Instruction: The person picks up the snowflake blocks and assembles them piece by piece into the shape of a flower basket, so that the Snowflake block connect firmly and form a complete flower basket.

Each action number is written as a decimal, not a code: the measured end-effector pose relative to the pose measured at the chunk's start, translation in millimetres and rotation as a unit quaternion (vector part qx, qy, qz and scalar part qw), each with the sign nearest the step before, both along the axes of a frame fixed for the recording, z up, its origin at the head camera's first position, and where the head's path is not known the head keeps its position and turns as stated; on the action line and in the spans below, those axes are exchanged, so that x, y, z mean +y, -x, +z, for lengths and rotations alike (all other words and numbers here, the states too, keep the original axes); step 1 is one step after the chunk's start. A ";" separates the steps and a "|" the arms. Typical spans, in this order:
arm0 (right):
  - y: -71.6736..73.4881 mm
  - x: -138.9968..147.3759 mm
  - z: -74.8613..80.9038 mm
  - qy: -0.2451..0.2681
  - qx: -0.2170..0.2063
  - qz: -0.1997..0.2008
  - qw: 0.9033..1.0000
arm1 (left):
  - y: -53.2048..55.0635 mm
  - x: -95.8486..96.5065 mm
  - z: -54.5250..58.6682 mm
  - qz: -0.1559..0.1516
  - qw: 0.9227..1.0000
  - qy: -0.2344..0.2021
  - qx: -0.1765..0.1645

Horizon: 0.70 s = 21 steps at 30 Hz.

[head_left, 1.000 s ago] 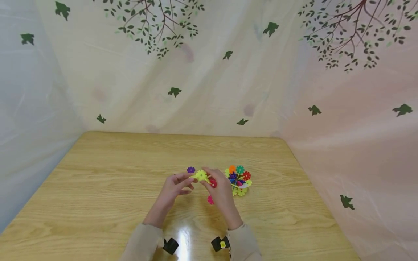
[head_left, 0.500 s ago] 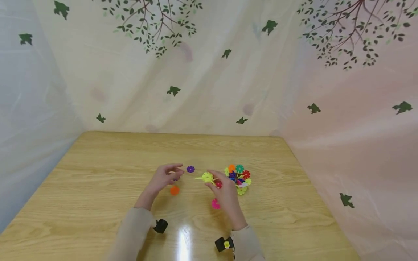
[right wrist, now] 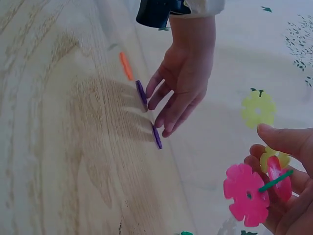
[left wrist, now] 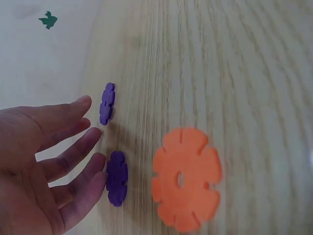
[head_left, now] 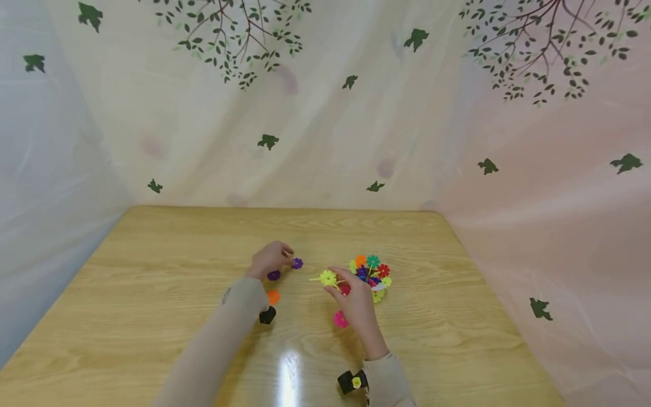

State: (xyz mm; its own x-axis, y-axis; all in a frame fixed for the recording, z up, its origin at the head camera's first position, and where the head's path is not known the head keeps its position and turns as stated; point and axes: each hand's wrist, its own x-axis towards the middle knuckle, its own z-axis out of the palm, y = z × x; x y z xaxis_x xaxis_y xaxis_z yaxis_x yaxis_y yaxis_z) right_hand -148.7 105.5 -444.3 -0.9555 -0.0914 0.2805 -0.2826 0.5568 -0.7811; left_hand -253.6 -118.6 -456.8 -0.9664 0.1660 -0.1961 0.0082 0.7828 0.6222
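My right hand [head_left: 358, 299] pinches a cluster of joined snowflake discs above the table. A yellow disc [head_left: 328, 277] faces up at its fingertips; a pink disc [right wrist: 247, 195] joined by a green piece hangs below. My left hand [head_left: 269, 261] reaches low over the table, its fingers loosely bent and holding nothing. Its fingertips are right by the farther purple disc [left wrist: 107, 104]. A second purple disc [left wrist: 117, 178] lies under the other fingers, and an orange disc [left wrist: 187, 179] lies nearer the person.
A built cluster of multicoloured discs [head_left: 373, 277] stands on the wooden table [head_left: 203, 243] just right of my right hand. Black wrist cameras [head_left: 352, 382] stick out from both sleeves. A printed cloth [head_left: 315, 169] hangs behind the table.
My left hand has come away from the yellow disc cluster and moved left, then forward to the purple discs. My right hand, still holding the cluster, has shifted slightly right.
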 end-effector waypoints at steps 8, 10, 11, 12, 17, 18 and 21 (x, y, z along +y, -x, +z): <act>1.6 -1.4 -0.4 0.038 -0.010 -0.033 0.999 | 5.5 8.5 -9.0 0.008 0.997 0.072 0.024; 1.4 -1.3 0.4 0.042 -0.018 -0.037 0.998 | 5.0 9.2 -8.8 0.004 0.997 0.073 0.021; 1.4 -1.2 0.7 0.044 -0.020 -0.037 0.998 | 4.7 9.6 -8.1 0.001 0.997 0.073 0.018; 1.4 -1.1 0.8 0.047 -0.023 -0.037 0.998 | 4.4 9.7 -7.5 -0.004 0.997 0.074 0.015; 0.9 -1.8 1.8 0.072 -0.040 -0.028 0.996 | 2.1 8.9 -5.9 -0.035 0.996 0.082 0.004; 0.6 -2.0 1.9 0.077 -0.045 -0.026 0.996 | 1.6 8.6 -6.0 -0.040 0.996 0.082 0.003; -0.3 -2.3 2.2 0.083 -0.057 -0.024 0.995 | -0.5 8.8 -5.6 -0.054 0.995 0.080 -0.001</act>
State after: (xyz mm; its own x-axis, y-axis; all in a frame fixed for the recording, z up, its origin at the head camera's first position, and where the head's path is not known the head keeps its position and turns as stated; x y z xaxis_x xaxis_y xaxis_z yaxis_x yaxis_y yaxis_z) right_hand -148.4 103.2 -442.1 -0.9841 -0.0054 0.1773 -0.1625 0.4274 -0.8893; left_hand -253.1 -109.8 -462.5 -0.9440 0.2364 -0.2302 0.0974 0.8661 0.4902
